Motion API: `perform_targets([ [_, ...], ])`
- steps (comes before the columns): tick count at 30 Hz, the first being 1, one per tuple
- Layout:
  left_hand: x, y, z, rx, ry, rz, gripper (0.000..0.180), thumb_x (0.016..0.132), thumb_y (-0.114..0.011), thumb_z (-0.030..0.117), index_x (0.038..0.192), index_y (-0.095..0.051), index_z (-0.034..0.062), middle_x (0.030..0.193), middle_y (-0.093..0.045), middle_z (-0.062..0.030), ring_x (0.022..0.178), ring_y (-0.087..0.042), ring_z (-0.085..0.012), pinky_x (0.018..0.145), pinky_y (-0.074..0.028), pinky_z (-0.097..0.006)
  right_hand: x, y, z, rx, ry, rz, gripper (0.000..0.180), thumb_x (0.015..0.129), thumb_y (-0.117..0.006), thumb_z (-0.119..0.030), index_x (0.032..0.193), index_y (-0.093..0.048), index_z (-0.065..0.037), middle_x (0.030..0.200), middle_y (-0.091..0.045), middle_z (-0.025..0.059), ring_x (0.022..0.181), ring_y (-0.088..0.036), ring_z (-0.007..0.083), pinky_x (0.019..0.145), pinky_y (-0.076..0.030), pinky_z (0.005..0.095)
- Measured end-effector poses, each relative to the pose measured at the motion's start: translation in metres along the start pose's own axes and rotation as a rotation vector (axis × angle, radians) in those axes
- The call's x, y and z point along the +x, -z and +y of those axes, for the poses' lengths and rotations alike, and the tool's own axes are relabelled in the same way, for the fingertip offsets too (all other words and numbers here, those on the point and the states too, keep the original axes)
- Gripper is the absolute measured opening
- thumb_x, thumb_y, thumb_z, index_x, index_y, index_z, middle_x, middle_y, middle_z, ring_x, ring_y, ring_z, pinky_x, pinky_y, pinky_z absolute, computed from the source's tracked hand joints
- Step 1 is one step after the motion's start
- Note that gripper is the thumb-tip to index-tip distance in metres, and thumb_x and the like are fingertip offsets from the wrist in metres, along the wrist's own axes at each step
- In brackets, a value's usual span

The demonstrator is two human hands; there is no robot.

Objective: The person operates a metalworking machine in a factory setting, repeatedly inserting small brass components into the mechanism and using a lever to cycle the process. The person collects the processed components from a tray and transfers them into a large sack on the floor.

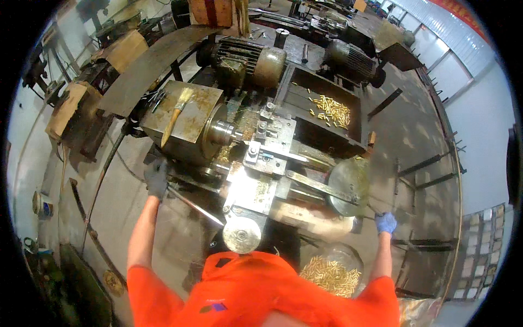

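Note:
My left hand (156, 180), in a dark grey glove, is closed at the upper end of a long metal lever (193, 206), just in front of the headstock (182, 117) of a small lathe. My right hand (385, 223), in a blue glove, is closed around the end of a thin handle beside the large round metal disc (348, 187); its fingers largely hide the grip. Between my hands, the tool slide (272, 136) carries clamped cutting tools facing the spindle collet (223, 132). A round handwheel (241, 234) sits close to my body.
A wooden-handled brush (177, 114) lies on the headstock. Small brass pieces (332, 110) lie in a dark metal tray (321, 83) beyond the slide. More brass parts (329, 275) fill a round container at lower right. An electric motor (248, 60) stands behind; metal racks (425, 163) stand at right.

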State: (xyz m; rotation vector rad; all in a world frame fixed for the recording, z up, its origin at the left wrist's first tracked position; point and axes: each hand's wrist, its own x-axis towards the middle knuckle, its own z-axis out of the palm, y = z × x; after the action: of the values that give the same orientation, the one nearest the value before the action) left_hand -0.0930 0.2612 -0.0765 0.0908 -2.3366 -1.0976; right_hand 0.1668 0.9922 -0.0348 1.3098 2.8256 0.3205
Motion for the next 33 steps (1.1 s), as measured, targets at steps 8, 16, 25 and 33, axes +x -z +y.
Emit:
perform_targets([
  [8,0.009,-0.012,-0.006,-0.038,0.281,0.028,0.027,0.085,-0.060,0.023,0.089,-0.066,-0.0025,0.084,-0.068,-0.0138,0.075,-0.062,-0.0232,0.071,-0.046,-0.035,-0.107,0.007,-0.006,0.194,-0.174,-0.081,0.042,0.065,-0.063,-0.040,0.082,-0.068,-0.003,0.080,-0.062,0.0244,0.077,-0.062,0.0399,0.066,-0.048,0.0446],
  [16,0.010,-0.010,0.003,-0.139,0.325,0.040,0.030,0.085,-0.059,0.026,0.090,-0.066,-0.0030,0.083,-0.067,-0.0135,0.073,-0.060,-0.0233,0.071,-0.045,-0.035,-0.141,0.016,-0.021,0.227,-0.185,-0.066,0.048,0.065,-0.064,-0.047,0.088,-0.068,-0.005,0.085,-0.064,0.0221,0.081,-0.062,0.0390,0.071,-0.049,0.0435],
  [25,0.010,-0.002,-0.008,-0.020,0.295,-0.006,0.028,0.084,-0.060,0.024,0.087,-0.066,-0.0028,0.079,-0.066,-0.0109,0.069,-0.058,-0.0215,0.067,-0.044,-0.033,-0.078,0.004,-0.022,0.185,-0.066,0.030,0.044,0.067,-0.066,-0.040,0.102,-0.067,-0.013,0.089,-0.066,0.0174,0.083,-0.064,0.0327,0.074,-0.050,0.0403],
  [33,-0.014,-0.016,0.015,-0.140,0.345,-0.012,0.029,0.083,-0.061,0.025,0.090,-0.065,-0.0031,0.078,-0.066,-0.0101,0.070,-0.056,-0.0188,0.068,-0.043,-0.035,0.058,0.018,-0.045,-0.087,0.080,0.021,0.045,0.066,-0.068,-0.038,0.104,-0.066,-0.015,0.101,-0.065,0.0143,0.101,-0.058,0.0295,0.090,-0.040,0.0407],
])
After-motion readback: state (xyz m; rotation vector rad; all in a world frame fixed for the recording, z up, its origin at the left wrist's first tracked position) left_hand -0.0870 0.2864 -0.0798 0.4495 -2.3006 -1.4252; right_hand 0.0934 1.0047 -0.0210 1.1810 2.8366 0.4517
